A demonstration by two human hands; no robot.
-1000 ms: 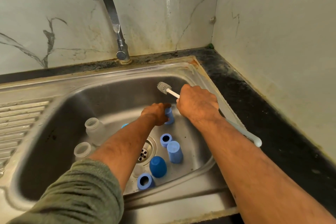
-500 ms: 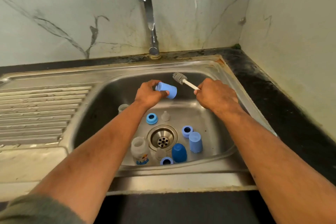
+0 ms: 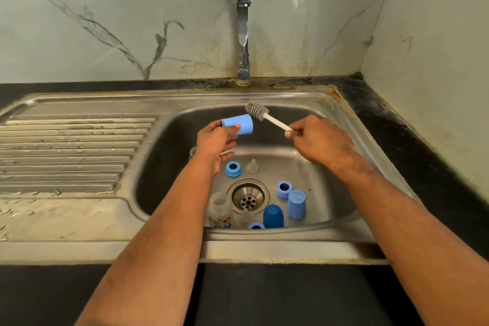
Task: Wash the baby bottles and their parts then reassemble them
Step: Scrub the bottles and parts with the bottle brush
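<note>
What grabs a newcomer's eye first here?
The two hands raised over the sink: the left hand grips a light blue cap on its side, and the right hand pinches a brush beside it. Blue caps and rings lie around the drain below.

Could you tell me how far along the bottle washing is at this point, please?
Early on. Done: everything is taken apart and lying in the sink. In hand: the left hand holds a light blue cap while the right hand holds the brush beside it, not yet inside. The tap runs no water. Left: the bottle, rings, nipple, remaining caps, then reassembly.
</note>
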